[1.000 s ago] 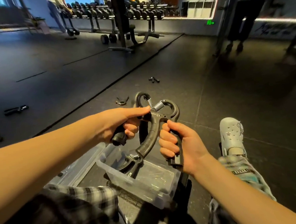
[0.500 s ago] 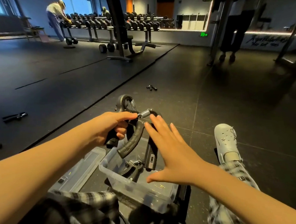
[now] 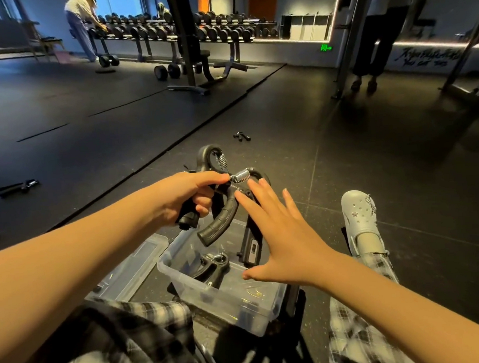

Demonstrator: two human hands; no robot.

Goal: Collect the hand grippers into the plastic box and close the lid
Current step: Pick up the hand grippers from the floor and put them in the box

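Observation:
My left hand [image 3: 189, 196] is shut on the handle of a black hand gripper [image 3: 212, 159] with a steel spring. A second black hand gripper [image 3: 221, 221] hangs tangled with it, its handles dangling over the clear plastic box [image 3: 212, 292] between my legs. My right hand [image 3: 283, 235] is open with fingers spread, just right of the dangling handles, holding nothing. Another hand gripper [image 3: 213, 265] lies inside the box. The clear lid [image 3: 131, 269] rests on the floor to the left of the box. More grippers lie on the floor at the left [image 3: 19, 186] and ahead [image 3: 242, 136].
The black rubber gym floor stretches ahead. A dumbbell rack [image 3: 194, 33] and a bench stand at the back, with a person [image 3: 80, 25] bent over at the rack. Another person's legs [image 3: 370, 47] stand at the back right. My grey clog [image 3: 359, 215] is to the right of the box.
My right hand let go of the second gripper's handle and opened flat. The tangled grippers dropped lower toward the box while my left hand kept hold.

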